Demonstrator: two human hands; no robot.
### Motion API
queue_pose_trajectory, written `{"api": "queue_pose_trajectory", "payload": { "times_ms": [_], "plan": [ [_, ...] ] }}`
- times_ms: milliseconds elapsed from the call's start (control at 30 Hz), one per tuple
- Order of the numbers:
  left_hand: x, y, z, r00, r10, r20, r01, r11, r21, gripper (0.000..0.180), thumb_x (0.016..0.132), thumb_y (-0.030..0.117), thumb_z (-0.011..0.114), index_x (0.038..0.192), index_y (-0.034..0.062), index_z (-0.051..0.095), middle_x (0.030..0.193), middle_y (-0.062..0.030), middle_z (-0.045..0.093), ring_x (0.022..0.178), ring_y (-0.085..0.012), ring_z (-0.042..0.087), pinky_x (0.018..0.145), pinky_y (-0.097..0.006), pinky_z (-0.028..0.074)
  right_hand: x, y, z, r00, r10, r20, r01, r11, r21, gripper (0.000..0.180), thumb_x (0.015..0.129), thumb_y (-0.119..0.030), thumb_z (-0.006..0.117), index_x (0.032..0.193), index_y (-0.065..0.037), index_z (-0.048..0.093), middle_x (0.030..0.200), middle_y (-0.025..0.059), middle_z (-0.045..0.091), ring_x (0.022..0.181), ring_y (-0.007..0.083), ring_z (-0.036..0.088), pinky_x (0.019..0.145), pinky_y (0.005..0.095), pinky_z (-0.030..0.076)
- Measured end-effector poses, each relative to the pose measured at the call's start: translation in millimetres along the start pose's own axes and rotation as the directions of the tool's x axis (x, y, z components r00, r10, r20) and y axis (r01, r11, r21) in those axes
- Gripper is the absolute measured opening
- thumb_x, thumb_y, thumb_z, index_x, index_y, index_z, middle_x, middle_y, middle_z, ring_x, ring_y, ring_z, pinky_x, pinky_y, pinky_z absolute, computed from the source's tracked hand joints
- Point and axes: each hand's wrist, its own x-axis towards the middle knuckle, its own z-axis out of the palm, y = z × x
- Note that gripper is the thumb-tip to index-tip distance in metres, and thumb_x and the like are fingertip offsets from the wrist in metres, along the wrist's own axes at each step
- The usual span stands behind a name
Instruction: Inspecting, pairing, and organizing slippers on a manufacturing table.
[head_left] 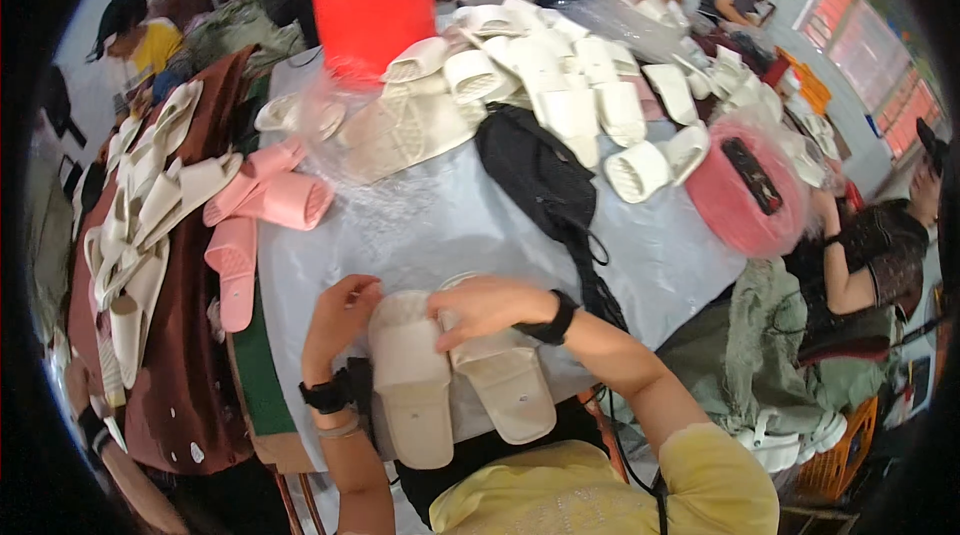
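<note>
A pair of cream slippers (412, 385) lies in front of me at the near table edge, side by side with the soles' heel ends toward me. My right hand (488, 307) reaches over the right slipper (508, 390); its thumb and fingers close around the strap's far inner edge. Just left of the left slipper's far end is my left hand (342, 313), fingers loosely bent and somewhat blurred, with nothing visible in them. Whether its fingertips touch that slipper I cannot tell.
Beyond lie a black bag (535, 170), a heap of white slippers (560, 65) and a red stool-like drum (372, 20) bearing two slippers. Pink slippers (285, 197) sit left, a plastic-wrapped pink bundle (745, 185) right. Co-workers sit around the table (390, 235).
</note>
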Motion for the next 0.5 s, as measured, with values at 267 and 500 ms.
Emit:
{"api": "queue_pose_trajectory", "payload": {
  "times_ms": [267, 500],
  "plan": [
    [2.2, -13.7, -17.6, 0.986, -0.166, -0.012, 0.164, 0.982, -0.089, 0.029, 0.089, 0.025, 0.051, 0.099, -0.0011, 0.058, 0.077, -0.0041, 0.061, 0.066, -0.0103, 0.057, 0.053, -0.021, 0.041, -71.3, -36.5, -38.7, 0.832, -0.21, -0.514, 0.191, 0.977, -0.091, 0.026, 0.071, -0.032, 0.068, 0.08, -0.009, 0.06, 0.068, 0.0084, 0.057, 0.063, 0.0256, 0.054, 0.058, 0.0345, 0.04],
    [4.3, -26.7, -12.0, 0.995, -0.095, 0.018, 0.096, 0.984, -0.147, 0.031, 0.088, 0.029, 0.052, 0.097, -0.0002, 0.058, 0.079, -0.0036, 0.061, 0.067, -0.0107, 0.057, 0.055, -0.022, 0.042, -193.0, 38.8, -186.6, -0.192, -0.277, -0.941, -0.795, 0.607, -0.016, 0.031, 0.082, -0.02, 0.057, 0.104, 0.002, 0.054, 0.093, 0.0167, 0.06, 0.078, 0.021, 0.059, 0.071, 0.0307, 0.046]
  ]
}}
